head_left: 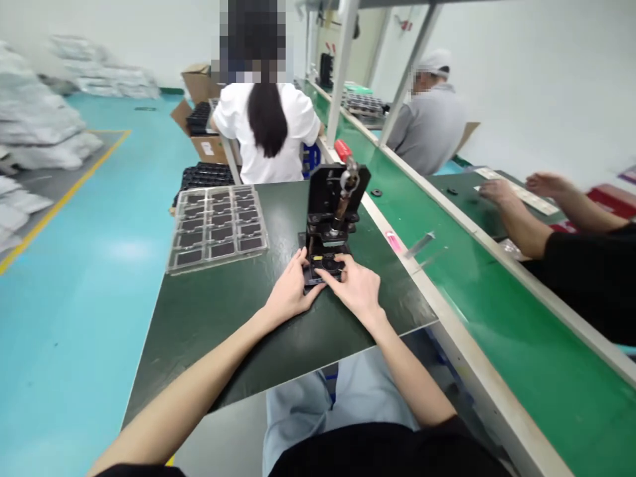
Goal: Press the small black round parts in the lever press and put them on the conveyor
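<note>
A black hand press [334, 205] with a metal toggle lever stands upright on the dark green tabletop [233, 298]. In its base, under the press head, lies a flat black part [328, 264] with a round feature and a small yellow spot. My left hand [292, 286] grips the left front corner of the press base, fingers along its side and thumb across the front. From the right, my right hand [358, 285] has thumb and index finger closed on the black part's edges. The fingers hide some of the part and the base.
A clear compartment tray [218, 228] of dark flat pieces lies at the table's left. Right of the table runs a green conveyor [447, 265] carrying a small black ring [376, 193]. One co-worker [268, 132] sits ahead; another's hands [501, 192] work across the conveyor.
</note>
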The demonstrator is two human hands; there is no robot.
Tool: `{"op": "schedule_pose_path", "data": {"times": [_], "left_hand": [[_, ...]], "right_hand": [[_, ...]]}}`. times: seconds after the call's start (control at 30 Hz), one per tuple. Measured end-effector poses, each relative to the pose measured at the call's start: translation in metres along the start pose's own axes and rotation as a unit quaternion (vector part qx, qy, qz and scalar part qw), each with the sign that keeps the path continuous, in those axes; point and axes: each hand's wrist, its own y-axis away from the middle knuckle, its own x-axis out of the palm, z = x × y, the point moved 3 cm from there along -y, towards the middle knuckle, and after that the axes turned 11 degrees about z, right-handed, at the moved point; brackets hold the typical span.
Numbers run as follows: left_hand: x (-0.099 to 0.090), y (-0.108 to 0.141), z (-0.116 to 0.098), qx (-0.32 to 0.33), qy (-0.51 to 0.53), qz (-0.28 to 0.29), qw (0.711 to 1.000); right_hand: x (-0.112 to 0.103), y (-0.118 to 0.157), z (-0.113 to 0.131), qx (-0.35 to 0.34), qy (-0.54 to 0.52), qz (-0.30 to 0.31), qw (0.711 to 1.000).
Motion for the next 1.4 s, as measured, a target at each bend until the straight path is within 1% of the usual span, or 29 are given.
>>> {"op": "schedule_pose_path", "data": {"times": [0.07,0.17,0.3,0.4,0.5,0.6,0.67,0.73,0.8,0.87,0.9,0.97,1.03,1.07,1.1,1.17,1.27,1.3,1.4], "left_hand": [[-0.002,0.000,0.001,0.005,-0.007,-0.006,1.000],[-0.004,0.000,0.003,0.006,-0.014,-0.010,1.000],[-0.006,0.000,0.006,0.011,-0.027,-0.012,0.999],[-0.008,-0.001,0.008,0.023,-0.041,-0.016,0.999],[-0.009,-0.001,0.011,0.028,-0.049,-0.013,0.998],[-0.010,-0.002,0.012,0.025,-0.050,-0.011,0.998],[-0.011,-0.002,0.012,0.024,-0.049,-0.014,0.998],[-0.013,-0.003,0.010,0.025,-0.047,-0.017,0.998],[-0.014,-0.003,0.008,0.026,-0.047,-0.018,0.998],[-0.016,-0.003,0.006,0.025,-0.052,-0.020,0.998],[-0.016,-0.003,0.005,0.025,-0.055,-0.023,0.998],[-0.016,-0.003,0.005,0.025,-0.063,-0.032,0.997],[-0.016,-0.003,0.007,0.027,-0.069,-0.039,0.997],[-0.016,-0.003,0.008,0.028,-0.071,-0.040,0.996],[-0.016,-0.004,0.009,0.029,-0.074,-0.041,0.996],[-0.016,-0.005,0.012,0.031,-0.078,-0.041,0.996],[-0.017,-0.006,0.016,0.031,-0.081,-0.043,0.995],[-0.017,-0.007,0.017,0.032,-0.080,-0.043,0.995],[-0.017,-0.008,0.019,0.037,-0.073,-0.043,0.996]], "right_hand": [[-0.001,-0.006,0.010,0.009,0.048,0.037,0.998],[-0.008,-0.015,0.014,0.025,0.078,0.067,0.994],[-0.011,-0.017,0.017,0.030,0.092,0.074,0.993],[-0.009,-0.017,0.019,0.024,0.081,0.081,0.993],[-0.010,-0.021,0.017,0.021,0.037,0.078,0.996],[-0.015,-0.021,0.010,0.013,-0.057,0.057,0.997],[-0.021,-0.012,0.002,0.000,-0.138,0.023,0.990],[-0.030,0.010,-0.010,-0.020,-0.201,-0.019,0.979],[-0.041,0.040,-0.025,-0.036,-0.226,-0.044,0.972],[-0.055,0.073,-0.047,-0.019,-0.218,-0.053,0.974],[-0.062,0.089,-0.061,0.006,-0.204,-0.063,0.977],[-0.080,0.113,-0.095,0.077,-0.157,-0.098,0.980],[-0.096,0.123,-0.133,0.154,-0.093,-0.135,0.974],[-0.103,0.123,-0.152,0.184,-0.061,-0.148,0.970],[-0.109,0.118,-0.169,0.208,-0.031,-0.156,0.965],[-0.119,0.098,-0.200,0.236,0.017,-0.159,0.958],[-0.129,0.049,-0.237,0.277,0.045,-0.137,0.950],[-0.132,0.030,-0.247,0.293,0.046,-0.128,0.946],[-0.140,-0.021,-0.269,0.321,0.043,-0.128,0.937]]}}
